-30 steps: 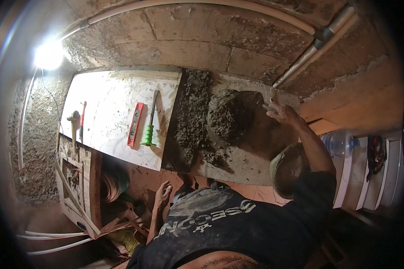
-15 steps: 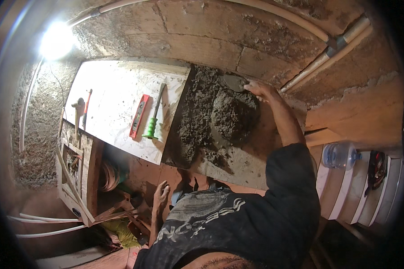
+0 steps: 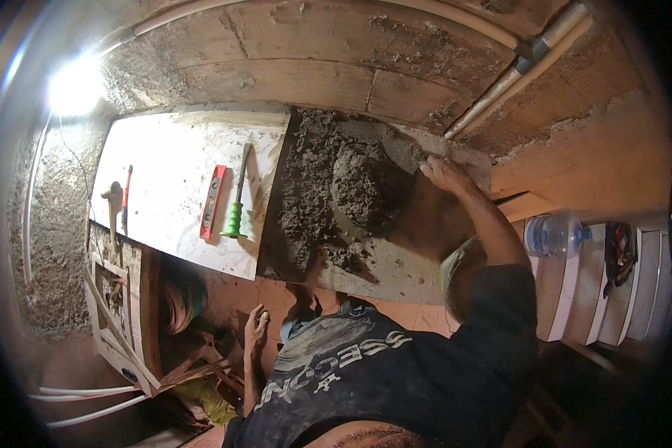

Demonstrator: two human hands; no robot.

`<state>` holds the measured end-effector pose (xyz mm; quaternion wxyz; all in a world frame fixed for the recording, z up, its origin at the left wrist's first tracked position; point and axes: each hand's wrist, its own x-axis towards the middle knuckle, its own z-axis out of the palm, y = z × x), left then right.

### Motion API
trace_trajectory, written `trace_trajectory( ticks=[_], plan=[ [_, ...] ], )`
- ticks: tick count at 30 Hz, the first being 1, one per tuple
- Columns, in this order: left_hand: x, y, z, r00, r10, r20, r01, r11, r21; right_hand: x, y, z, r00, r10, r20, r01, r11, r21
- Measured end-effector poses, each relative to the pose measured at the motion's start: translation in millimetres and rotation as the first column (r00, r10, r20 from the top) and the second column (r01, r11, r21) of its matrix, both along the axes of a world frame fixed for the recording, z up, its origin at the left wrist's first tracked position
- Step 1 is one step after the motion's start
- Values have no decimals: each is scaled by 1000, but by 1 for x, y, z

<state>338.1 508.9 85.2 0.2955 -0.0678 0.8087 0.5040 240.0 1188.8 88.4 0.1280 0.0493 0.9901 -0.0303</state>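
Observation:
My right hand (image 3: 439,172) is at the far right of a grey mortar heap (image 3: 362,194), fingers closed on what looks like a mortar-coated trowel (image 3: 402,151), partly hidden. The mortar spreads over a grey slab (image 3: 411,272). My left hand (image 3: 258,325) hangs low in front of the worktop, fingers curled, nothing visible in them. On a white marbled board (image 3: 157,194) left of the mortar lie a red spirit level (image 3: 213,201), a green-handled chisel (image 3: 235,220), a hammer (image 3: 113,196) and a slim red tool (image 3: 127,190).
A bucket (image 3: 452,272) sits behind my right arm. Steps (image 3: 605,321) at right hold a water bottle (image 3: 549,235) and dark bundle (image 3: 620,254). A wooden frame (image 3: 119,313), pale strips (image 3: 89,390) and green-rimmed coil (image 3: 183,306) are lower left. Pipes (image 3: 485,97) line the wall; a lamp (image 3: 75,86) glows.
My right hand went up and left to the back of the mortar, then slightly back toward me, fingers drawing closed. My left hand stayed low. The view shifted a little.

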Motion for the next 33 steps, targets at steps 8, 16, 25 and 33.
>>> trace_trajectory(
  ticks=[8, 16, 25, 33],
  plan=[
    [0, -7, 26, 984, 147, -99, -150, 988, -26, -5, 1, 26, 963, -231, 141, 252, 955, -159],
    [23, -10, -3, 994, 100, -38, -100, 995, 12, -116, -116, 58, 993, -84, -79, 63, 971, -230],
    [14, -10, 17, 949, 313, 30, -314, 948, 55, -108, -58, 19, 992, -126, -25, 118, 973, -198],
    [68, -44, -49, 954, 240, 180, -240, 971, -26, -3, -24, 92, 982, -186, -32, 179, 971, -161]
  ],
)
